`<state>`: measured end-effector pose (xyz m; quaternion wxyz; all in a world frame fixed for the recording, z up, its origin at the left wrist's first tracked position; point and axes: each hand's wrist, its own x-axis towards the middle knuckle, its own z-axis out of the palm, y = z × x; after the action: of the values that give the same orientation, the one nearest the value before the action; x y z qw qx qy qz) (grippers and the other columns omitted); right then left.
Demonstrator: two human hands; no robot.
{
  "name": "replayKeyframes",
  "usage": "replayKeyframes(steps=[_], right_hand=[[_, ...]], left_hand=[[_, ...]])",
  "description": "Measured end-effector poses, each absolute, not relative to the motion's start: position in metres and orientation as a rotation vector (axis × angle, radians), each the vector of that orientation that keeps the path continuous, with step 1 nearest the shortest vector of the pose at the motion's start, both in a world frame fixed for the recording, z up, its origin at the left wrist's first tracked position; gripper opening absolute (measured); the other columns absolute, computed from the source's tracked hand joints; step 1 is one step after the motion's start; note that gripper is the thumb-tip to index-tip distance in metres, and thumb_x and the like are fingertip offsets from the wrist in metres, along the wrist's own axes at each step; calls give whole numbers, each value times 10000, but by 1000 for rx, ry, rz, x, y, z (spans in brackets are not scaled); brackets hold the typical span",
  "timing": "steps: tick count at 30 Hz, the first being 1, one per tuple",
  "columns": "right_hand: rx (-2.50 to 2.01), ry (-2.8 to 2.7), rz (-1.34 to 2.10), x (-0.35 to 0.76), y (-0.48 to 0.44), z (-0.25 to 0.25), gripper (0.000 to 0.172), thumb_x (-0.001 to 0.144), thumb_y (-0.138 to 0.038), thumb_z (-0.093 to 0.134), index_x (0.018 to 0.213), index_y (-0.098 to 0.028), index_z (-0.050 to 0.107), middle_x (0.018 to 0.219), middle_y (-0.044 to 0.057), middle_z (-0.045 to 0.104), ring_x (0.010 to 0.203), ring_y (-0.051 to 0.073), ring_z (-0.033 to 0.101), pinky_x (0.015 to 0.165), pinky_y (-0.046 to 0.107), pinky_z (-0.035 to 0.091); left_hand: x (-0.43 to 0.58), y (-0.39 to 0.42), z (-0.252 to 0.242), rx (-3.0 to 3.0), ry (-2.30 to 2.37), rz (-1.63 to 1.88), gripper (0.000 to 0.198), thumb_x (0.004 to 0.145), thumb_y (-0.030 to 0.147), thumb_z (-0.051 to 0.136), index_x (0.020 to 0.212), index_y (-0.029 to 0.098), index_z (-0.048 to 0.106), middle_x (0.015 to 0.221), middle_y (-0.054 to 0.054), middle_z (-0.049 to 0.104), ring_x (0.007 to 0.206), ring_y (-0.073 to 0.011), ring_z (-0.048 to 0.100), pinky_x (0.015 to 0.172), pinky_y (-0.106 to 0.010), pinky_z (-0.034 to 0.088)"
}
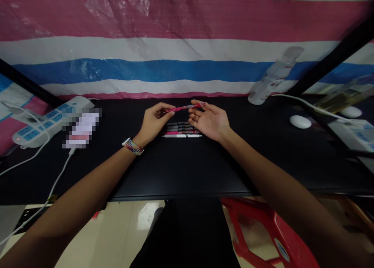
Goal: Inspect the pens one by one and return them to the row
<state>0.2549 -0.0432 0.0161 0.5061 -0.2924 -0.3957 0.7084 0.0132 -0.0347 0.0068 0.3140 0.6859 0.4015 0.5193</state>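
A pinkish-red pen (187, 107) is held up above the black table, slanting slightly upward to the right. My left hand (154, 120), with a colourful woven band on its wrist, is closed in a pinch on the pen's left end. At the other end, my right hand (212, 122) is turned palm up, its thumb and index finger loosely around the tip and its other fingers half curled. Beneath the two hands lies a row of several pens; a white and grey pen (184, 135) is closest to me. My fingers partly hide the row.
On the left are a white power strip (52, 122) and a blurred-out phone (83, 129) on a cable. A bottle (271, 77), a white oval object (300, 122) and another power strip (355, 133) stand or lie to the right. Below the table's front edge is a red stool (271, 229).
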Motion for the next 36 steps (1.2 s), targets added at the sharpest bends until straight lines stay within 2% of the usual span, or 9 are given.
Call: replayKeyframes(steps=[7,13,18,22,27,31,36], right_hand=[[-735,-1014,1667,255,-45,18,405,922,-575,661,1164,-269,770,1070,123,784,1032,317,686,934,506,599],[-730,-961,1683,254,-44,17,359,935,-514,652,1152,-254,773,1041,116,792,995,294,691,914,469,606],[-733,-974,1685,253,-45,18,414,923,-566,662,1182,-261,768,1075,112,797,1011,298,695,935,477,605],[-719,-990,1713,254,-47,22,377,916,-511,686,1183,-261,779,1094,111,810,1017,295,707,920,469,608],[-806,-1106,1603,255,-47,24,503,953,-667,670,1225,-261,788,1121,116,812,905,278,722,793,443,616],[-943,-1240,1274,255,-43,15,294,877,-477,848,1059,-249,805,952,61,776,744,192,660,708,367,574],[-1009,-1380,1024,258,-38,7,159,859,-360,848,977,-255,824,904,44,748,794,213,672,732,384,577]], left_hand=[[12,-34,8,1817,1065,1373,226,900,371,856,1056,214,817,1080,-77,845,994,-238,780,935,-402,631],[13,-35,8,1813,1053,1368,241,890,376,862,1057,208,823,1057,-70,840,978,-232,773,930,-392,623],[12,-35,9,1799,1060,1363,243,887,390,862,1044,209,818,1062,-73,843,988,-238,774,925,-391,625],[11,-34,9,1788,1057,1363,233,891,376,855,1049,210,812,1071,-79,840,982,-231,772,939,-396,629],[10,-33,8,1802,1068,1375,229,894,362,852,1057,209,802,1061,-73,827,964,-225,762,932,-391,625],[9,-30,5,1818,1067,1382,192,890,313,839,1042,210,785,1045,-68,809,954,-218,746,918,-382,616],[7,-29,3,1841,1093,1341,163,890,283,821,1036,220,783,1008,-57,791,908,-211,729,864,-373,605]])
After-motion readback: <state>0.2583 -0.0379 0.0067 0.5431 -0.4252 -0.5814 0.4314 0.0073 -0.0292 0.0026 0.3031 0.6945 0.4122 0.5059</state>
